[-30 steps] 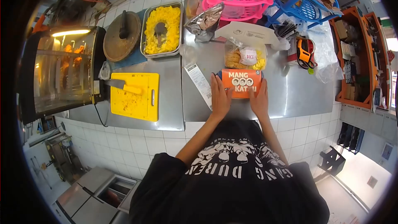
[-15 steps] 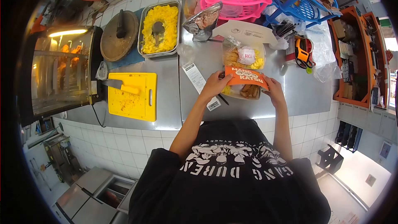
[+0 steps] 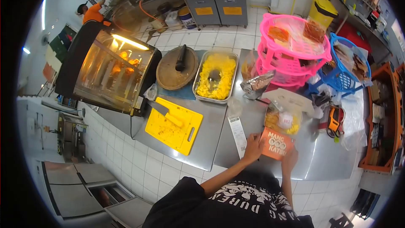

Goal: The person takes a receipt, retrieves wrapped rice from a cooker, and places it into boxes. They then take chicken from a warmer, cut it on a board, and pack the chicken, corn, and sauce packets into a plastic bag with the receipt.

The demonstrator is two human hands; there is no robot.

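An orange-lidded takeaway box (image 3: 275, 141), printed "MANG KATSU", sits between my hands on the steel table. My left hand (image 3: 254, 147) grips its left edge, with the fingers on the side of the lid. At the lower right corner my right hand (image 3: 290, 158) holds the box, its fingers slightly blurred. The lid now covers the food inside. Just beyond stands a second takeaway box (image 3: 270, 127), open, with a wrapped rice pack (image 3: 285, 120), yellow food and fried pieces in it. A printed receipt (image 3: 238, 135) lies to the left of my left hand.
A yellow cutting board (image 3: 192, 120) with a broad knife (image 3: 159, 108) lies left, near a lit display warmer (image 3: 105, 76). Behind are a tray of yellow food (image 3: 230, 65), a round chopping block (image 3: 166, 74), pink baskets (image 3: 263, 46) and an orange tape dispenser (image 3: 334, 118). Another person (image 3: 90, 13) stands far left.
The orange lid has come down over the near box, hiding the food that showed before. My head view has turned left and up, bringing the warmer and another person into sight.
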